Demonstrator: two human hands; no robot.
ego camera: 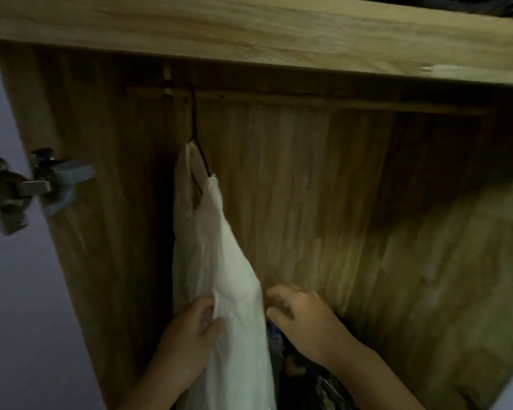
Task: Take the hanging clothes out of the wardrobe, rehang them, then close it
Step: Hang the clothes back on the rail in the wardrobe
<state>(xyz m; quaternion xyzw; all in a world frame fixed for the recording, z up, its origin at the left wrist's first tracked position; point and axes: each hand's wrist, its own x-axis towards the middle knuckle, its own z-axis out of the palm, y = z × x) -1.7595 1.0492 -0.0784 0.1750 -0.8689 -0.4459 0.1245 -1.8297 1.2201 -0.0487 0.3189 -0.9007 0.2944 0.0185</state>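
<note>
A white garment hangs on a thin black hanger from the wooden rail near the left end of the open wooden wardrobe. My left hand grips the garment's lower left side, thumb pressed into the cloth. My right hand hovers just right of the garment with fingers loosely curled, holding nothing. Below it lies dark clothing inside the wardrobe, too dim to make out.
The wardrobe door stands open at the left on a metal hinge. A wooden top board runs overhead. The rail to the right of the hanger is bare. The wardrobe's right wall is blurred.
</note>
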